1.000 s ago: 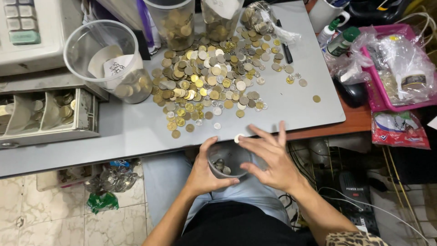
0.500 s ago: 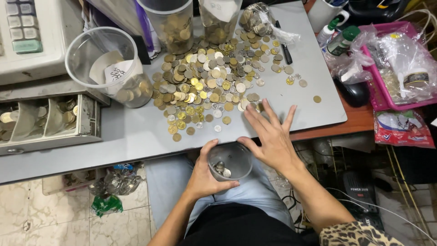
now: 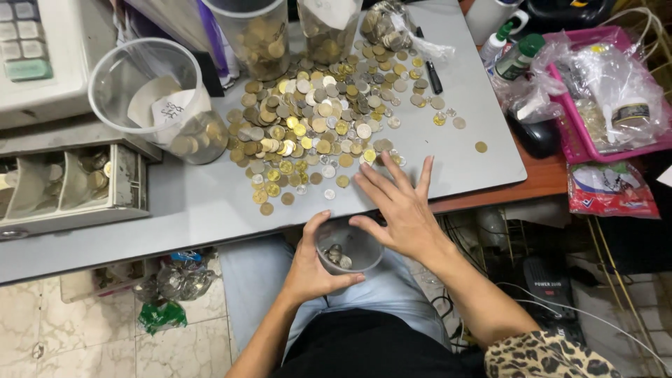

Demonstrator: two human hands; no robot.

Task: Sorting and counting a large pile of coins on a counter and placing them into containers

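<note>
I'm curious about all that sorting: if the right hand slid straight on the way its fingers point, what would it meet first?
Most likely the right hand would meet the near edge of the coin pile on the grey board; its fingertips already lie close to the nearest coins, though the height is hard to judge.

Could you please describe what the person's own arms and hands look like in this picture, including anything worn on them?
Both the left hand and right hand are bare: no gloves, and no rings or watch that I can see. The forearms are uncovered too. Only the right arm shows a sleeve, a leopard-print fabric in tan with dark spots, ending near the elbow. No sleeve shows on the left arm.
</note>
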